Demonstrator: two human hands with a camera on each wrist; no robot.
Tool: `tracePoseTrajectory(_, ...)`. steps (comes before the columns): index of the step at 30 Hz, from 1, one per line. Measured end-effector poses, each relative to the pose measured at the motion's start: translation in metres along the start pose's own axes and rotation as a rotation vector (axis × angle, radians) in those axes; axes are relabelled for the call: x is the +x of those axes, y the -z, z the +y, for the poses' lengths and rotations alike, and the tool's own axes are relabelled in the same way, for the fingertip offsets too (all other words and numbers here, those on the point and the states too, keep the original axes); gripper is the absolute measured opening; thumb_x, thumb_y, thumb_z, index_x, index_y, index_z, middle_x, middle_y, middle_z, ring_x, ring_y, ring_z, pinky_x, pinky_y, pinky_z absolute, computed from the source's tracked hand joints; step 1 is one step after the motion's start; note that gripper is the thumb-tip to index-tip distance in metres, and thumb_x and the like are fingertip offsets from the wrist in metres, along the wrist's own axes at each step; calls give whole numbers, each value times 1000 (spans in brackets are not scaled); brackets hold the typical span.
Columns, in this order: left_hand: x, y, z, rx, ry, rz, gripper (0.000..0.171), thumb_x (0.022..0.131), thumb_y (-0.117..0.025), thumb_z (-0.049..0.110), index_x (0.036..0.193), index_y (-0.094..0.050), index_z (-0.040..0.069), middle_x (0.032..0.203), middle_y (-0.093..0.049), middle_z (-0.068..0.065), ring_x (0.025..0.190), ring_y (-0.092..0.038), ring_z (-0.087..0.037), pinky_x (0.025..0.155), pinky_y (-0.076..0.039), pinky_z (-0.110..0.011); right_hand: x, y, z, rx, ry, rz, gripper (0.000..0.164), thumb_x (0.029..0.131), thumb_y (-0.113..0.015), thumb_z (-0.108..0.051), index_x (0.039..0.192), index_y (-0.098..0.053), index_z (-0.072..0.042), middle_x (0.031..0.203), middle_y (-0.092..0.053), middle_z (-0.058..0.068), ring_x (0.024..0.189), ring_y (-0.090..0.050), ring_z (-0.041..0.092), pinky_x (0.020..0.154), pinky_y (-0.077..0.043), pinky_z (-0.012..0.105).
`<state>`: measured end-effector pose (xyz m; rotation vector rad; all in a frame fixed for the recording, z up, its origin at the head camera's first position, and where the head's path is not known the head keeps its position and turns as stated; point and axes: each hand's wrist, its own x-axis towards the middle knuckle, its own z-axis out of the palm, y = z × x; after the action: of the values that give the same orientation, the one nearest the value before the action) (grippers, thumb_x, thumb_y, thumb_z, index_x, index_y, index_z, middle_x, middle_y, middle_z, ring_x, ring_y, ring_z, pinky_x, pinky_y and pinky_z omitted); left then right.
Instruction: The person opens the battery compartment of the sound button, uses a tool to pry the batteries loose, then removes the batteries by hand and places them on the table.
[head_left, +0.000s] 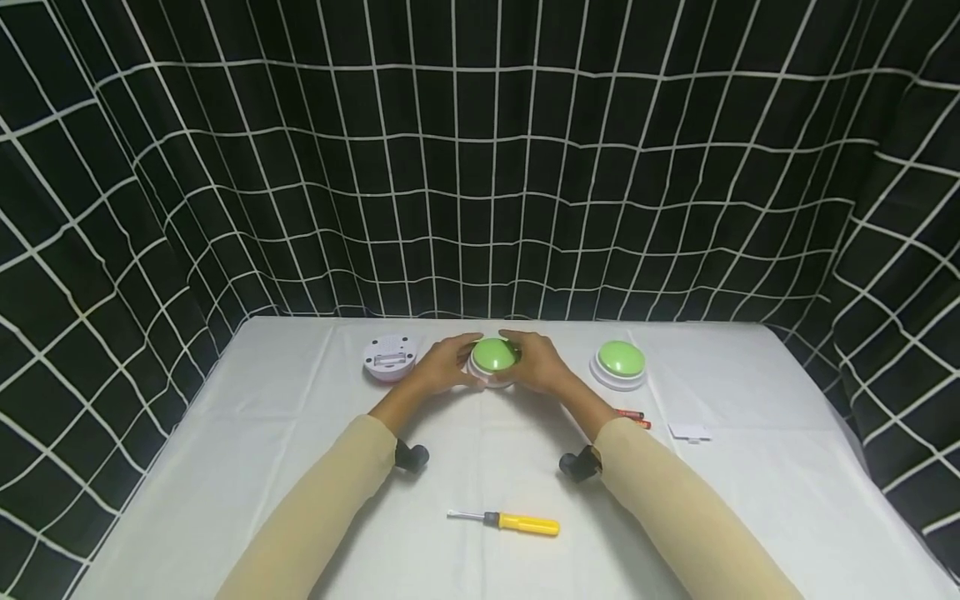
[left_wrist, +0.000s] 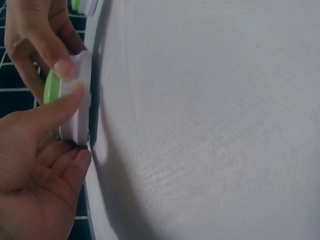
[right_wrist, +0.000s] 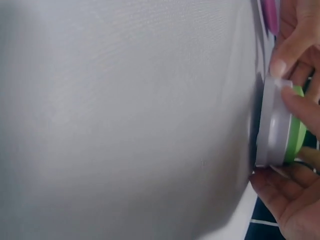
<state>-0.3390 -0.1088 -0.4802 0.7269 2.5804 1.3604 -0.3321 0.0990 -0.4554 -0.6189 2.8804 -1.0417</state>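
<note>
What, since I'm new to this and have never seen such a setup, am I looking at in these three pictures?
There is no machine here: these are a person's bare left hand and right hand. The wide picture comes from a head-worn camera looking forward and down; the close ones come from cameras on the two wrists. Both hands hold a green-domed white device. On the white-covered table lie a second green-domed device to the right, an overturned white device to the left, a yellow-handled screwdriver in front, red sticks that look like batteries, and a small flat white piece.
</note>
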Motion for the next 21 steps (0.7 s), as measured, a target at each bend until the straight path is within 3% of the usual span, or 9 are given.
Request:
tracePoseTrajectory(5, -4, 0, 3, -23, -9, 2, 96, 74, -88, 0, 154, -36, -1, 148, -49, -23, 136, -52, -33, 112, -45, -33, -5, 5, 0, 13, 48, -6, 73, 75, -90, -18, 137, -59, 3, 131, -65, 21, 121, -62, 37, 107, -49, 48)
tracePoseTrajectory(14, -16, 3, 9, 27, -186, 44, 83, 73, -88, 0, 147, -50, 2, 149, -51, -14, 137, -51, -29, 114, -43, -30, -18, 21, -6, 78, 82, -21, 67, 76, -90, -21, 135, -63, -2, 128, -68, 17, 114, -67, 34, 101, -54, 46)
tracePoseTrajectory(21, -29, 3, 16, -1, -235, 64, 70, 79, -84, 4, 143, -56, 3, 145, -56, -14, 136, -52, -26, 110, -45, -27, -34, 29, -12, 209, 54, -57, 67, 80, -87, -21, 138, -61, -1, 129, -67, 17, 114, -68, 32, 99, -56, 43)
